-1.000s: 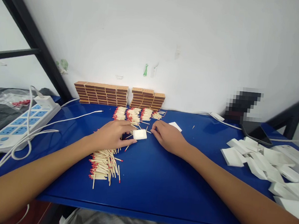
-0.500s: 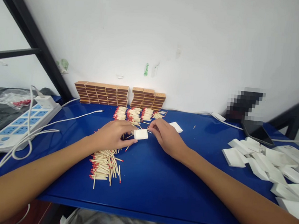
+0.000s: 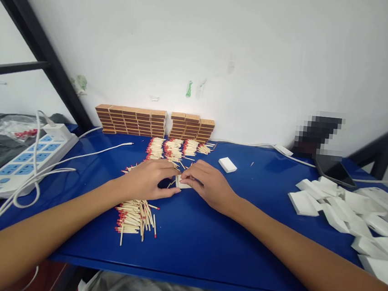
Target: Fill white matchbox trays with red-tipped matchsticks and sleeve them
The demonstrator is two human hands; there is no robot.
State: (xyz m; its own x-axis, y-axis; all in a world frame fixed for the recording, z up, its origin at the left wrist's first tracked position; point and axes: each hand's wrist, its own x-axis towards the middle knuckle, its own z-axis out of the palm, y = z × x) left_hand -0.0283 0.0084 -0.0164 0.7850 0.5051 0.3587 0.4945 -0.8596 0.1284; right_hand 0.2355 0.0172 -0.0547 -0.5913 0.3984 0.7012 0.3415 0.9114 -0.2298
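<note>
A small white matchbox tray point(image 3: 180, 183) lies on the blue table point(image 3: 206, 229), mostly hidden between my hands. My left hand point(image 3: 149, 179) curls round its left end, thumb under it. My right hand point(image 3: 206, 183) covers it from the right, fingers closed over its top. A heap of red-tipped matches point(image 3: 135, 215) lies just below my left hand. More matches point(image 3: 175, 149) lie in rows behind my hands.
Brown matchboxes point(image 3: 155, 123) are stacked against the wall. A single white box point(image 3: 227, 164) lies right of my hands. Several white boxes point(image 3: 345, 210) pile at the right, near a phone point(image 3: 335, 173). A power strip point(image 3: 24, 159) with white cables point(image 3: 86, 155) sits at the left.
My right hand moved left onto the white tray and now covers most of it. My left hand stayed on the tray's left end.
</note>
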